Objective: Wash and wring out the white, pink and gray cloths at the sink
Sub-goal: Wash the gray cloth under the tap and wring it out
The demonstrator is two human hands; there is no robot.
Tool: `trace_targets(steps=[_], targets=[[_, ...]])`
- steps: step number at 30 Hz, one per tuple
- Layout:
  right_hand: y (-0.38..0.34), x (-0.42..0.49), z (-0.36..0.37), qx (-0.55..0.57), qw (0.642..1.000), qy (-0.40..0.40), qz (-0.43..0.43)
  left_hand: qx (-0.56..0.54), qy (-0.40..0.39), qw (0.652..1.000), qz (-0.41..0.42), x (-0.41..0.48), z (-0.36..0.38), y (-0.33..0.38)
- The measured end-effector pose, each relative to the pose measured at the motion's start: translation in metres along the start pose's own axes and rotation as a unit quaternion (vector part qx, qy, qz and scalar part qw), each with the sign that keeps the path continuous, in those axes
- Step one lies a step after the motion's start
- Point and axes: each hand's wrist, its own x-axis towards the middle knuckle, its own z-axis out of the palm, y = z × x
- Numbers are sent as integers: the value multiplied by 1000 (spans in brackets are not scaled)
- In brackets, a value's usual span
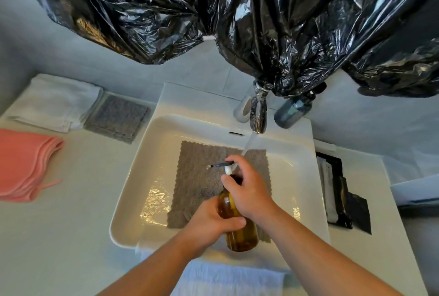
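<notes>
Now holding bottle over gray cloth in sink.
Gripping amber body of bottle with left hand, fingers curled round it; clasping pump neck with right hand, forefinger laid on black pump head. Keeping bottle tilted above front of basin, nozzle pointing left over cloth. Lying spread flat and wet on basin floor, with water from tap falling onto its back edge. On table left of sink: white cloths folded at back, gray stack just beside them, pink cloths piled nearer, at left edge. Behind tap, blue jar; overhead, black bags. Draped below front rim, white towel.
</notes>
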Motion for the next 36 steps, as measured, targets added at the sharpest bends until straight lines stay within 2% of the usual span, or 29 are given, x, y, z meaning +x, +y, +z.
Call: trace_targets(steps=[4,8,15,22,33,36], targets=[[13,-2,4,-8,1000,-3,3,-20,7,1000,-19,2,2,-10],[27,-10,-5,15,999,3,43,35,-16,998,-41,12,5,-9],[68,-27,-55,48,989,98,100,78,-57,994,-53,41,57,-10],[95,-38,-75,55,976,150,145,60,-94,988,-111,60,83,-20],[101,-36,-74,51,977,146,145,54,-105,984,-133,62,81,-25],[97,-39,-73,65,979,134,139,77,-95,986,-113,57,78,-20]])
